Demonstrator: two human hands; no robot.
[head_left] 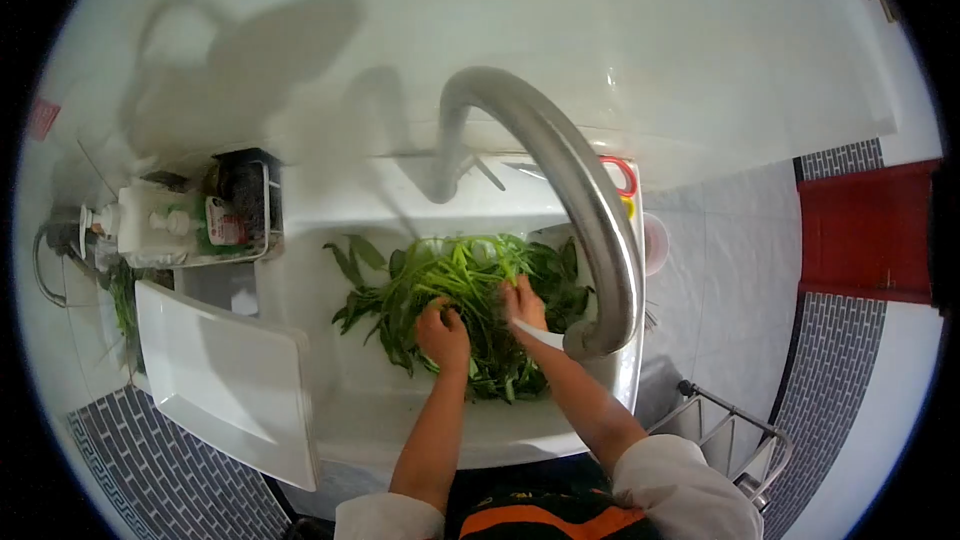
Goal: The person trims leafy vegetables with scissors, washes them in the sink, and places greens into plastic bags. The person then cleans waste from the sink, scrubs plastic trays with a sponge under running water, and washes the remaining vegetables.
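Note:
A heap of leafy greens (450, 275) with pale green stems lies in the white sink (350, 380). At the heap's near left side is my left hand (443, 332), its fingers curled in on the greens. My right hand (524, 304) is pinched on stems at the right of the heap, partly behind the stream of water by the tap's mouth. The curved metal faucet (570, 180) arches over the right part of the sink, with its spout end near my right wrist.
A white tray (225, 380) leans at the sink's left. Behind it a rack holds bottles (225, 223). Red-handled scissors (622, 176) lie on the sink's back right corner. A metal rack (730, 430) stands at the lower right, and a pink container (655, 244) is beside the sink.

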